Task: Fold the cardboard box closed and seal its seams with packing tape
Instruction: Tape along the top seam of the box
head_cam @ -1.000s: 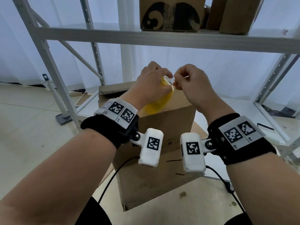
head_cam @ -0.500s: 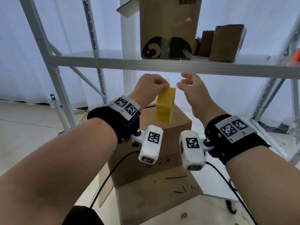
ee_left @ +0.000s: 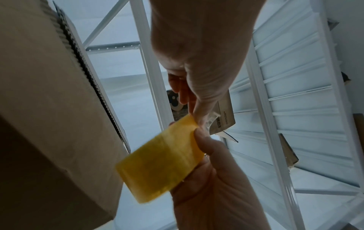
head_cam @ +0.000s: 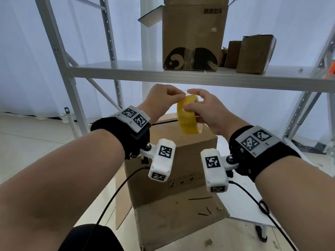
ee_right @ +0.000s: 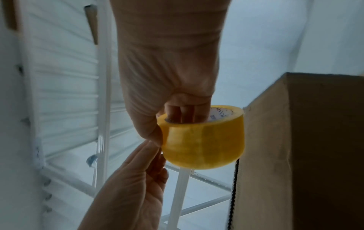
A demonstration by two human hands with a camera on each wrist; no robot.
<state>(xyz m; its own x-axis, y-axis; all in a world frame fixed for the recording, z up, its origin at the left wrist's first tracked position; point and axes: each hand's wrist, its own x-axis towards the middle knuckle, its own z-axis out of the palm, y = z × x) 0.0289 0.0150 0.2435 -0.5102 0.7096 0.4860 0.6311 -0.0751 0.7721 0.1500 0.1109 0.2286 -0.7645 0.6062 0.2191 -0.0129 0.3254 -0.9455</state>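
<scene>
A yellow packing tape roll (head_cam: 187, 117) is held up above the brown cardboard box (head_cam: 181, 153), which stands with its top flaps folded flat. My right hand (head_cam: 194, 105) grips the roll, fingers pushed into its core and thumb on the outside, as the right wrist view shows (ee_right: 173, 124). My left hand (head_cam: 182, 96) pinches the loose tape end at the roll's upper edge; in the left wrist view a crinkled clear strip shows at my left hand's fingertips (ee_left: 197, 118). The roll (ee_left: 163, 163) (ee_right: 204, 144) hangs just beside the box's upper edge (ee_left: 49, 109) (ee_right: 305, 140).
A metal shelf board (head_cam: 181, 77) runs just above my hands, carrying a tall printed box (head_cam: 194, 33) and smaller boxes (head_cam: 253, 55). Rack uprights (head_cam: 59, 60) stand left and right. A bottom flap (head_cam: 177, 220) sticks out toward me. Cables hang from both wrists.
The roll has passed from my left hand to my right, which was open beside it half a second ago. My left hand now pinches the tape end. Both hands stay raised over the box.
</scene>
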